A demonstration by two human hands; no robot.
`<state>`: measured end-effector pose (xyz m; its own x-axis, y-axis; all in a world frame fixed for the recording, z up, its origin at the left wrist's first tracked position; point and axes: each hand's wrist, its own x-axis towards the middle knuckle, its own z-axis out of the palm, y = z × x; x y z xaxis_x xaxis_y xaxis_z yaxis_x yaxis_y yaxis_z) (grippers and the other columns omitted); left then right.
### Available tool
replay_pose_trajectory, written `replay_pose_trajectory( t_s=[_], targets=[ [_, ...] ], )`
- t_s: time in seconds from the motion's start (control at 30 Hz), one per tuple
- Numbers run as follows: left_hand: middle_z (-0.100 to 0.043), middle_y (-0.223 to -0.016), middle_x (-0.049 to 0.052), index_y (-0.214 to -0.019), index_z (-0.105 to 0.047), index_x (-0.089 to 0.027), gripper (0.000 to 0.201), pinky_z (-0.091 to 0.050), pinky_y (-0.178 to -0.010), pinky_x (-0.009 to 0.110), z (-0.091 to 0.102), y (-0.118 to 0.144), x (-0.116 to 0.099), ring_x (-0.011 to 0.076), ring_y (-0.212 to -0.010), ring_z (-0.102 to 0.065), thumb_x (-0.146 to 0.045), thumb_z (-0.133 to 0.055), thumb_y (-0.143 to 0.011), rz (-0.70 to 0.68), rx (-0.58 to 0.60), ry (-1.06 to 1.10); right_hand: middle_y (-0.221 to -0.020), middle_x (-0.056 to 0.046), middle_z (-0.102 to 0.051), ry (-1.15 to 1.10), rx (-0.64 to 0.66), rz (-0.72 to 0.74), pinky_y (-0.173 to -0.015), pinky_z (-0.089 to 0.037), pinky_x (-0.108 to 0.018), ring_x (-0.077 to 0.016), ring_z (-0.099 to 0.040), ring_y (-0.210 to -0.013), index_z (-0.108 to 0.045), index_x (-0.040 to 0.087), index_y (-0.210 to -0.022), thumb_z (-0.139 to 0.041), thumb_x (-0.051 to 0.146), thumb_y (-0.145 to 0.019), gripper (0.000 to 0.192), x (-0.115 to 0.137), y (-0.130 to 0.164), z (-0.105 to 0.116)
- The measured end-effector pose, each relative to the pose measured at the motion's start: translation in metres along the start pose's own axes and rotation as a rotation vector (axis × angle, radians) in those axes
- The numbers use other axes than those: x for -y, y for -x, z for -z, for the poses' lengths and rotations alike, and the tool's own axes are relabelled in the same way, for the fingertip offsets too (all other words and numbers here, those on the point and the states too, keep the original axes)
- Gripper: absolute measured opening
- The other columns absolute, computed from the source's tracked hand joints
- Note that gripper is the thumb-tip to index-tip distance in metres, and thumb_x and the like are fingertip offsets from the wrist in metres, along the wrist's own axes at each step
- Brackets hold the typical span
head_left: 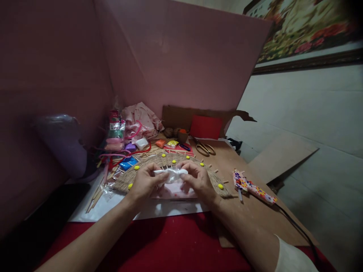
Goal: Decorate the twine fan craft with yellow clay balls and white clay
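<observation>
Between my two hands is a small clear plastic packet with something white in it. My left hand pinches its left end between thumb and fingers. At the right end, my right hand pinches it the same way. Below and behind the hands lies a fan-shaped piece woven from twine over sticks, dotted with several yellow discs. A pale pink patterned piece sits just under the packet, partly hidden by my fingers.
A flower-patterned glue gun with a black cord rests on brown board at right. Gold-handled scissors lie farther back, near a red card. Coloured clay packets, loose sticks and pink cloth crowd the left.
</observation>
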<state>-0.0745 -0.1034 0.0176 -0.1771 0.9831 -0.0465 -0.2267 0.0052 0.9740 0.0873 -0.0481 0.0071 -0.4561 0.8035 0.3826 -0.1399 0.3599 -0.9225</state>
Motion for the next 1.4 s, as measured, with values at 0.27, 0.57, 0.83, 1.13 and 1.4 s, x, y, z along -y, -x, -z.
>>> replay_pose_trajectory(
  t_s=[0.27, 0.57, 0.83, 1.13, 1.4],
  targets=[
    [-0.053, -0.042, -0.006, -0.066, -0.044, -0.018, 0.041, -0.033, -0.031, 0.016, 0.006, -0.002, -0.003, 0.0077, -0.032, -0.044, -0.033, -0.080, -0.054, -0.067, -0.071, 0.012, -0.067, 0.002, -0.056, -0.132, -0.007, -0.064, -0.048, -0.047, -0.021, -0.0086, -0.052, -0.052, -0.064, 0.016, -0.081, -0.066, 0.028, -0.072, 0.015, -0.005, -0.008, 0.004],
    [-0.051, -0.042, -0.007, -0.064, -0.044, -0.018, 0.041, -0.028, -0.029, 0.016, 0.009, -0.005, 0.003, 0.0069, -0.031, -0.042, -0.037, -0.079, -0.056, -0.120, -0.068, -0.056, -0.085, -0.004, -0.058, 0.285, 0.022, 0.182, -0.054, -0.048, -0.023, -0.0125, -0.054, -0.069, -0.068, 0.018, -0.085, -0.058, 0.019, -0.077, 0.013, 0.001, -0.004, 0.003],
    [-0.054, -0.047, -0.007, -0.069, -0.045, -0.018, 0.037, -0.033, -0.032, 0.016, 0.009, -0.003, 0.003, 0.0062, -0.032, -0.044, -0.038, -0.076, -0.062, -0.135, -0.066, 0.003, -0.057, 0.003, -0.055, -0.041, 0.077, -0.229, -0.039, -0.040, -0.020, -0.0092, -0.050, -0.044, -0.065, 0.014, -0.092, -0.064, 0.036, -0.075, 0.028, -0.010, -0.008, 0.003],
    [-0.048, -0.050, -0.006, -0.064, -0.052, -0.017, 0.025, -0.033, -0.039, 0.018, 0.007, -0.004, 0.008, 0.0076, -0.042, -0.044, -0.034, -0.070, -0.066, -0.254, -0.097, -0.288, -0.062, 0.002, -0.054, 0.111, 0.062, -0.114, -0.043, -0.037, -0.021, -0.0094, -0.046, -0.048, -0.070, 0.016, -0.089, -0.069, 0.036, -0.072, 0.025, -0.009, -0.008, 0.001],
    [-0.047, -0.054, -0.005, -0.063, -0.053, -0.017, 0.018, -0.032, -0.043, 0.017, 0.011, -0.008, 0.018, 0.0077, -0.048, -0.042, -0.028, -0.067, -0.069, -0.389, -0.066, -0.489, -0.074, -0.002, -0.054, 0.560, 0.046, 0.212, -0.065, -0.039, -0.027, -0.0152, -0.051, -0.073, -0.068, 0.018, -0.079, -0.059, 0.007, -0.076, 0.015, -0.002, -0.001, -0.002]
  ],
)
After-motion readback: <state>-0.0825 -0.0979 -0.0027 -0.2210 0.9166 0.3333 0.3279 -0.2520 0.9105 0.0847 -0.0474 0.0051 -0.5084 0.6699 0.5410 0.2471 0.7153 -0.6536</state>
